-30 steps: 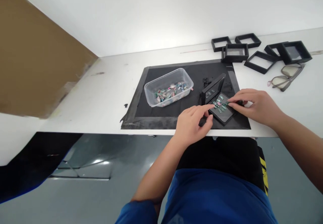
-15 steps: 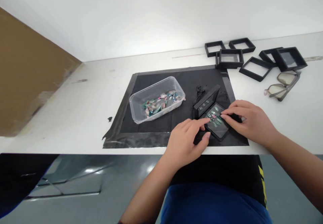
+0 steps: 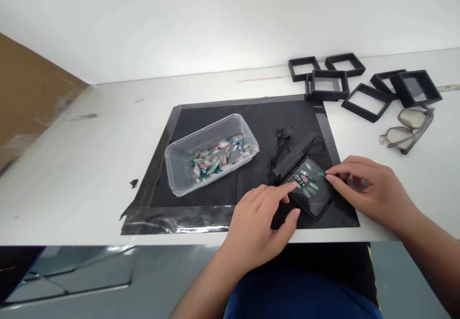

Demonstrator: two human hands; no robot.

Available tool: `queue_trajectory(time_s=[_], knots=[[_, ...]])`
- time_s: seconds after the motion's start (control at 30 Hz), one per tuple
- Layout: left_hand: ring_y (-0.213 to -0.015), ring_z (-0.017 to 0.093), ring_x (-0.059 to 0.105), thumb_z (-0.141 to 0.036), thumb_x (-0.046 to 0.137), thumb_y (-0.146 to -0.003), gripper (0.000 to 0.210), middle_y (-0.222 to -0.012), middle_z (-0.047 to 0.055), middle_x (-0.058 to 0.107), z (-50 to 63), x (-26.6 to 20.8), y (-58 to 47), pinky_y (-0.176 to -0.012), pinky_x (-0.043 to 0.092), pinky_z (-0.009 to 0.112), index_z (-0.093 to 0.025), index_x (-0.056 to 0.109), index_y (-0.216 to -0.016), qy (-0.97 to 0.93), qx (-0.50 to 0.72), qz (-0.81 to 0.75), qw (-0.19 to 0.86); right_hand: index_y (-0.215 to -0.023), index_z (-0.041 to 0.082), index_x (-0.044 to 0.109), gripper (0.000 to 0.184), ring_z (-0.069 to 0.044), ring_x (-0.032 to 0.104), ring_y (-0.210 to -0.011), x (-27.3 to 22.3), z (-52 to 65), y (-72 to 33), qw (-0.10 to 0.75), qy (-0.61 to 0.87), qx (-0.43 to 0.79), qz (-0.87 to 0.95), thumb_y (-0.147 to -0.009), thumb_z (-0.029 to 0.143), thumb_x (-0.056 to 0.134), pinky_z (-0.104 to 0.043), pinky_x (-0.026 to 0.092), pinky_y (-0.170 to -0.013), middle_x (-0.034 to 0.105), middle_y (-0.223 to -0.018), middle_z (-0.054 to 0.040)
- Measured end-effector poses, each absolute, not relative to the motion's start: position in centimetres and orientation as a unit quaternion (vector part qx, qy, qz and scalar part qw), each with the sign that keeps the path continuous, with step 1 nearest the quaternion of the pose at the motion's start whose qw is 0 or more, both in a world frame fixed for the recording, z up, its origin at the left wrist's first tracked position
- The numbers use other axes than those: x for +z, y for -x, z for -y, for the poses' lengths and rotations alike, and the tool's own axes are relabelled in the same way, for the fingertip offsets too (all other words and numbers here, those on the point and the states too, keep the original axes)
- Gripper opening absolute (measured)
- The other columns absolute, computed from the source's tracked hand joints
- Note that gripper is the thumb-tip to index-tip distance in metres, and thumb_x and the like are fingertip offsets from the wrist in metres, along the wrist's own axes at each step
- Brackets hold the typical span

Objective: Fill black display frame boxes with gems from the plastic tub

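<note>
Several small, glossy, nail-shaped pieces in green [image 3: 314,186], plus one pink [image 3: 304,178], sit bunched on the panel of a flat black rectangular case [image 3: 322,203] near the front edge of the mat. Its thick black lid [image 3: 294,157] is tilted up along the far-left side, presumably to keep the panel reachable from the front. Right hand [image 3: 373,189]: thumb and index pinched on a lone green glossy piece [image 3: 321,175] at the panel's right edge, apart from the bunch; gripping it by the end likely keeps the fingers off its face. Left hand [image 3: 256,221]: nothing gripped, thumb spread, index tip at the bunch's left edge, probably steadying; pressing or just hovering, can't tell. Looks: greens vary from pale translucent to dark, a few with white patterning, angles mixed; finer detail too small to read. Left of the case, a clear rectangular plastic tub [image 3: 175,173] holds a jumble of similar pieces, green, pink and bluish. Underneath, a black sheet mat [image 3: 201,114], edges taped, likely against sliding. Far right on the white tabletop [image 3: 89,165]: black rectangular frames [image 3: 359,113], then folded grey-rimmed glasses [image 3: 399,136] just in front.
</note>
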State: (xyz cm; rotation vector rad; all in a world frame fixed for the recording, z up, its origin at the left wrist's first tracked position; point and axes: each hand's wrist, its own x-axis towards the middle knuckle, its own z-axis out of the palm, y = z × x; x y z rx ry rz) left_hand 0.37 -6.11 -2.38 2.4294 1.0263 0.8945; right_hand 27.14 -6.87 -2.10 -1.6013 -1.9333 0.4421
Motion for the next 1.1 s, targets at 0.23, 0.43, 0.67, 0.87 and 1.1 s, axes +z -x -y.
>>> queue_trajectory(time_s=[0.23, 0.43, 0.67, 0.87, 1.1], knots=[[-0.085, 0.015, 0.070, -0.028, 0.060, -0.100, 0.037, -0.098, 0.001, 0.073, 5.9, -2.2, -0.2, -0.079, 0.057, 0.032, -0.021, 0.053, -0.136, -0.857, 0.299, -0.365, 0.205, -0.095, 0.026, 0.076, 0.017, -0.017, 0.064, -0.070, -2.0, 6.7, -26.9, 0.280, 0.597, 0.141, 0.739, -0.098, 0.037, 0.063, -0.029, 0.050, -0.052, 0.071, -0.083, -0.0042], [-0.086, 0.015, 0.070, -0.029, 0.058, -0.101, 0.038, -0.100, 0.001, 0.074, 6.0, -2.1, -0.1, -0.080, 0.057, 0.032, -0.021, 0.051, -0.138, -0.859, 0.295, -0.363, 0.211, -0.105, 0.027, 0.077, 0.017, -0.016, 0.067, -0.070, -1.9, 6.4, -26.5, 0.276, 0.583, 0.128, 0.753, -0.099, 0.034, 0.063, -0.028, 0.052, -0.053, 0.073, -0.086, -0.0030], [-0.088, 0.015, 0.071, -0.029, 0.058, -0.101, 0.039, -0.101, 0.001, 0.074, 5.9, -2.0, 0.0, -0.081, 0.058, 0.032, -0.022, 0.050, -0.139, -0.857, 0.289, -0.361, 0.228, -0.104, 0.027, 0.078, 0.017, -0.015, 0.069, -0.073, -2.2, 6.3, -26.5, 0.269, 0.560, 0.102, 0.777, -0.101, 0.029, 0.062, -0.028, 0.053, -0.058, 0.075, -0.088, -0.0015], [-0.088, 0.017, 0.071, -0.029, 0.058, -0.101, 0.039, -0.102, 0.002, 0.074, 5.8, -1.8, 0.1, -0.081, 0.060, 0.035, -0.023, 0.050, -0.138, -0.856, 0.280, -0.360, 0.242, -0.109, 0.026, 0.079, 0.023, -0.014, 0.066, -0.070, -2.5, 6.2, -26.5, 0.255, 0.530, 0.091, 0.804, -0.103, 0.023, 0.057, -0.027, 0.050, -0.057, 0.071, -0.080, -0.0013], [-0.090, 0.019, 0.072, -0.028, 0.060, -0.099, 0.041, -0.103, 0.002, 0.074, 5.8, -1.9, 0.1, -0.084, 0.062, 0.039, -0.026, 0.051, -0.139, -0.852, 0.277, -0.364, 0.253, -0.104, 0.027, 0.079, 0.025, -0.015, 0.067, -0.071, -2.6, 6.1, -26.1, 0.269, 0.531, 0.089, 0.798, -0.101, 0.022, 0.056, -0.028, 0.049, -0.056, 0.071, -0.078, -0.0012]])
